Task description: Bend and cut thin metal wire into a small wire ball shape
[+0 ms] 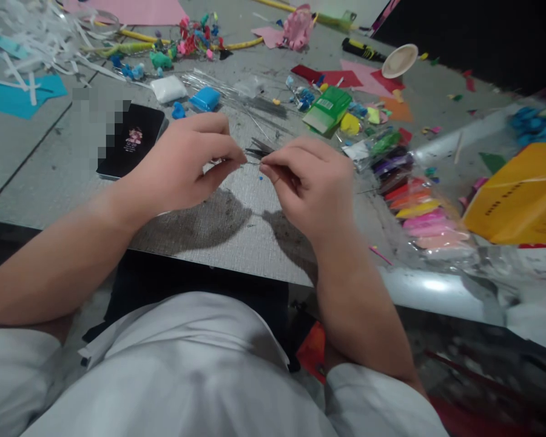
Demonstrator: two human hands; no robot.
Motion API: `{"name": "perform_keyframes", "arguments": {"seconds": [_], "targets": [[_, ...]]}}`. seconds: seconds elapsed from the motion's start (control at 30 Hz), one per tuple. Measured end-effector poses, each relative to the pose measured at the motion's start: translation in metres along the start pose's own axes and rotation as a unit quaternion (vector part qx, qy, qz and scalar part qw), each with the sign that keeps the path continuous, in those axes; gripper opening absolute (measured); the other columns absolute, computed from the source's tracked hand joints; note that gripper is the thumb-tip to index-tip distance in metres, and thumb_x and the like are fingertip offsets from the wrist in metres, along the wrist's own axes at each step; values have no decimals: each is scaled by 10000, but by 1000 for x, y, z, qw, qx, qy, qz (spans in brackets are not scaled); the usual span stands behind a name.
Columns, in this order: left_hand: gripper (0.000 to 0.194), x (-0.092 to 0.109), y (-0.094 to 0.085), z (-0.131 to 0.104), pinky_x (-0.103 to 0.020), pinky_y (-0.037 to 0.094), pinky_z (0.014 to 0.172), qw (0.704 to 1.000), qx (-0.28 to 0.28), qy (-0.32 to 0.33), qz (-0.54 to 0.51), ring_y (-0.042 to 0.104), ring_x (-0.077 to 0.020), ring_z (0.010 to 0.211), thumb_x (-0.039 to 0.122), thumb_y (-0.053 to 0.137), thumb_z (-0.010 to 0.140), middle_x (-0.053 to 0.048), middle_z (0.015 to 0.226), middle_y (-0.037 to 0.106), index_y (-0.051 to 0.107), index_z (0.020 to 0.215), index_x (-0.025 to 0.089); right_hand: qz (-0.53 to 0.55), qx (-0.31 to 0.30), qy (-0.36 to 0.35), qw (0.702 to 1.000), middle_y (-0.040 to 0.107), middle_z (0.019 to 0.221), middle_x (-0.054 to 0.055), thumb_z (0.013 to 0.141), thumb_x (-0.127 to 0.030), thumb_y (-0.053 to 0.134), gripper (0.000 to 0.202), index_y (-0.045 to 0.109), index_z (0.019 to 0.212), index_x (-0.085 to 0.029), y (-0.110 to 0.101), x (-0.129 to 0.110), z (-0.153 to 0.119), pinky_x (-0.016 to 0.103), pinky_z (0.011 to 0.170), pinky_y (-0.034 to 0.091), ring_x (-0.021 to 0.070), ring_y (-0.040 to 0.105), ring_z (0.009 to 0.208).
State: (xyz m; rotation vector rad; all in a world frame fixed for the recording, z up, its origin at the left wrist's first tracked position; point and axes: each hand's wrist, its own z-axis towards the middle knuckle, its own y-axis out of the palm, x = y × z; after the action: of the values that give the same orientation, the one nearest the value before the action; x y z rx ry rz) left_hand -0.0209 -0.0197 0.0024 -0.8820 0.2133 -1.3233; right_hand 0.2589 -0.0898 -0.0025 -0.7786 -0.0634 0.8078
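Both hands are over the grey table (218,237), their fingertips a short way apart. My left hand (186,161) is closed in a pinch on a thin wire (253,161) that spans the gap between the hands. At the wire's other end my right hand (312,179) pinches it between thumb and finger. Just behind the fingertips lies a dark metal tool (257,149), partly hidden by my right hand. A black phone (134,136) with its screen lit rests left of my left hand. A tiny blue bit (261,178) sits below the wire.
Blue clay (205,98) and white clay (168,89) packs lie behind my left hand. A green packet (327,110) is behind my right hand. Bagged coloured clay (418,209) and a yellow packet (523,197) are at the right. White paper strips (40,42) pile up back left.
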Motion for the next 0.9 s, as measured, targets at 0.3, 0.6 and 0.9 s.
{"name": "perform_keyframes", "arguments": {"seconds": [0.3, 0.6, 0.9], "targets": [[128, 3, -4, 8, -461, 621, 919, 984, -36, -139, -110, 788, -296, 961, 348, 867, 1096, -95, 967, 840, 954, 1011, 309, 44, 34, 37, 998, 880, 1000, 65, 1289, -652, 663, 382, 842, 1137, -351, 12, 11, -2, 484, 922, 731, 289, 891, 987], [145, 8, -2, 13, -469, 607, 976, 955, -45, -237, -173, 785, -297, 1002, 320, 925, 1027, -65, 926, 816, 898, 888, 288, 12, 63, 8, 998, 876, 1016, 27, 1294, -519, 667, 283, 821, 1203, -300, 21, 15, -6, 423, 870, 719, 230, 841, 868], [98, 9, -2, 13, -463, 632, 983, 943, -49, -264, -196, 828, -291, 1018, 285, 927, 987, -57, 957, 881, 906, 892, 277, -1, 67, 15, 998, 811, 939, -12, 1302, -526, 624, 311, 735, 1108, -310, 27, 12, -7, 385, 837, 710, 201, 797, 801]]}}
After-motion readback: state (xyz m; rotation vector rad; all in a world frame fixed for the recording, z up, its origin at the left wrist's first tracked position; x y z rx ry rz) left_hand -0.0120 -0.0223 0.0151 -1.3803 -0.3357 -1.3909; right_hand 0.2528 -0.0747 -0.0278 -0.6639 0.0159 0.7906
